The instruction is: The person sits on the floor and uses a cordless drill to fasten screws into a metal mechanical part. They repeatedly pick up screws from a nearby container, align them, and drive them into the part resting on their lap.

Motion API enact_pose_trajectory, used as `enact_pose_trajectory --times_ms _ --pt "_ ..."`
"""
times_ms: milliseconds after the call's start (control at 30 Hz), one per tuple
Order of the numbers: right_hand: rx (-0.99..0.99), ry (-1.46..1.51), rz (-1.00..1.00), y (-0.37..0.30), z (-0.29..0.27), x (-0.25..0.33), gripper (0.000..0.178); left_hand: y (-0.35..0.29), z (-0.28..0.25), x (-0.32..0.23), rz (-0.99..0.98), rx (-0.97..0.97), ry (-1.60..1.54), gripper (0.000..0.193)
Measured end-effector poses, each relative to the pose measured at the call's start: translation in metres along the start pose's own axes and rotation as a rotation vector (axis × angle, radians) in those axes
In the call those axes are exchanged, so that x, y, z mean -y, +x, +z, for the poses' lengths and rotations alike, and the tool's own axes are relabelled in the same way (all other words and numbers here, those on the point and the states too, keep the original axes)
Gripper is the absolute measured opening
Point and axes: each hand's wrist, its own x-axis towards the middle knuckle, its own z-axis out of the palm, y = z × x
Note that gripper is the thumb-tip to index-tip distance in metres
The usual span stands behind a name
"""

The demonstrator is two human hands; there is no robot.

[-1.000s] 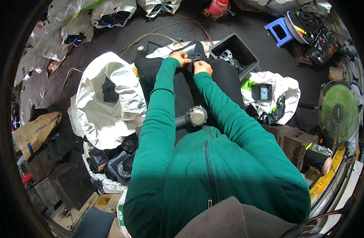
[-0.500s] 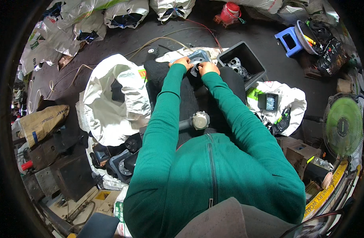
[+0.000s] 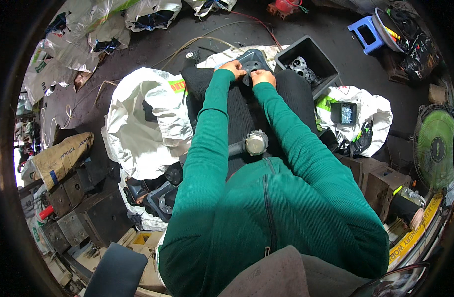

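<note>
Both my arms, in green sleeves, reach forward over my lap. Between my knees sits a dark grey plastic housing (image 3: 251,58) with a round, holed flange on it. My left hand (image 3: 234,68) grips its left near side, fingers bent at the flange. Close beside it, my right hand (image 3: 263,77) has its fingertips pinched together at the flange's near right edge. Whatever is in that pinch is too small to make out. Just to the right, a black bin (image 3: 318,54) holds several grey ring-shaped plastic parts (image 3: 300,67).
A large open white sack (image 3: 145,128) stands at my left. To the right, a white bag (image 3: 373,114) carries a small black box of screws (image 3: 346,114). A green fan (image 3: 437,148) stands at far right, a blue stool (image 3: 366,35) beyond. Cables (image 3: 187,47) cross the floor ahead.
My view has shifted slightly. At the flange, my hands have changed their grip a little, and more of its holed face shows. The housing remains between my knees.
</note>
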Motion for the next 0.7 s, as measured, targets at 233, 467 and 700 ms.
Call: enact_pose_trajectory --times_ms 233,467,700 --pt "-0.114 -0.102 -0.283 -0.003 0.007 -0.016 0.023 -0.02 -0.006 -0.02 -0.061 -0.045 0.162 0.043" --pt "-0.143 -0.221 -0.593 0.017 -0.01 -0.032 0.021 -0.036 -0.009 -0.036 -0.12 -0.111 0.252 0.05" --pt "-0.036 -0.087 -0.306 0.049 -0.044 -0.033 0.022 -0.034 -0.003 -0.042 -0.175 -0.222 0.371 0.057"
